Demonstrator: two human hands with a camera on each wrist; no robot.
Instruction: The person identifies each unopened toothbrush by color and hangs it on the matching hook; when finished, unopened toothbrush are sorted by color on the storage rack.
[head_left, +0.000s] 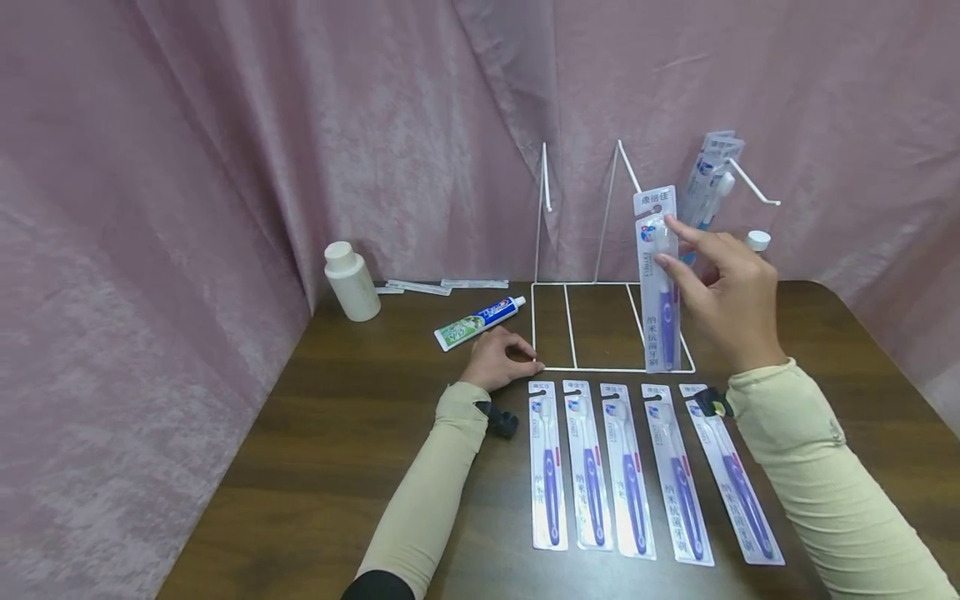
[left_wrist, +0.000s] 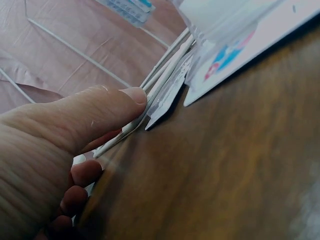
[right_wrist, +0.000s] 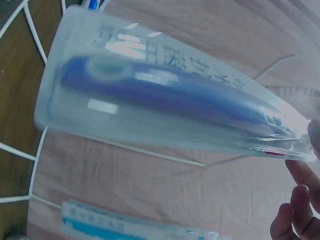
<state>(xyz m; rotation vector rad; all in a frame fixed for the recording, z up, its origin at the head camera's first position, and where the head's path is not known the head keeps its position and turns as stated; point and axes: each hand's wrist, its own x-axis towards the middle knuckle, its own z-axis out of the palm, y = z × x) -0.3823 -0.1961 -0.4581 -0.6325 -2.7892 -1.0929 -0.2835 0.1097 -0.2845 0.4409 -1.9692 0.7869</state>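
Note:
My right hand (head_left: 667,242) pinches a packaged purple toothbrush (head_left: 660,283) near its top and holds it upright over the base of a white wire rack (head_left: 585,285). The right wrist view shows the same pack (right_wrist: 165,95) close up, with my fingers (right_wrist: 300,200) at its end. At the rack's front left corner my left hand (head_left: 525,360) rests on the table. Its thumb (left_wrist: 120,100) presses the base wire (left_wrist: 167,57), with the other fingers curled beneath. Several more packaged toothbrushes (head_left: 630,467) lie in a row in front of the rack.
Other packs (head_left: 712,179) hang on the rack's right hook. A toothpaste tube (head_left: 480,322) and a white bottle (head_left: 351,282) stand to the left on the brown table (head_left: 337,433). A white cap (head_left: 759,240) shows behind my right hand. Pink cloth surrounds the table.

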